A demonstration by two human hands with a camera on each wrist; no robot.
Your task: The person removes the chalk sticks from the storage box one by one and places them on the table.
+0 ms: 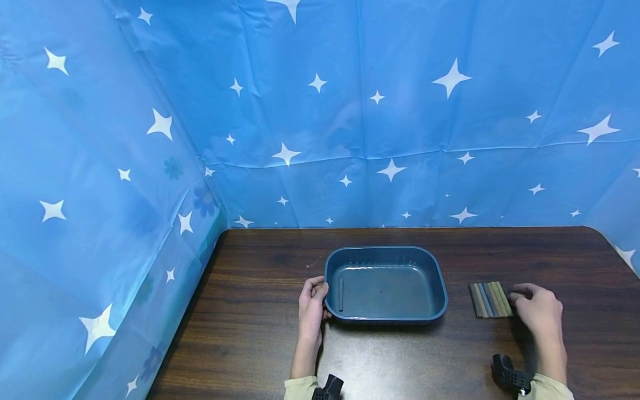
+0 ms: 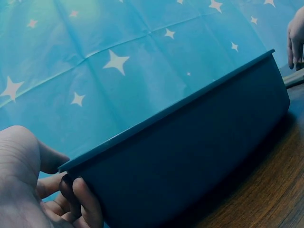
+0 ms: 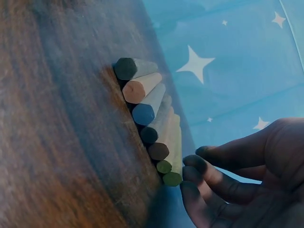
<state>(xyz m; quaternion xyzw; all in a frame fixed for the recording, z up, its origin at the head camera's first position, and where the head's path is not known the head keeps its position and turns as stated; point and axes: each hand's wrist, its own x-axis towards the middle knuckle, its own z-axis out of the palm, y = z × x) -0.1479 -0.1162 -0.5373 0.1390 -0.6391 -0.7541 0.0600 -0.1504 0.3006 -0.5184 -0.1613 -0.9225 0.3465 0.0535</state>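
A dark blue rectangular basin [image 1: 390, 294] stands on the table, its outer wall [image 2: 190, 142] facing the left wrist camera. My left hand [image 1: 312, 303] grips its left end, thumb at the rim and fingers curled against the wall below. Inside, along the left side of the floor, lies one dark stick [image 1: 341, 294]. To the right of the basin, several coloured chalk sticks [image 1: 490, 300] lie side by side in a row. Their hexagonal ends show in the right wrist view, with a green stick [image 3: 172, 179] outermost. My right hand [image 1: 540, 308] has its bent fingertips right at that green end, holding nothing.
The brown wooden table [image 1: 240, 333] has rounded back corners. A blue curtain [image 1: 320, 122] with white stars hangs behind it and along the left side. Each wrist carries a black camera mount, such as the right mount [image 1: 510, 375].
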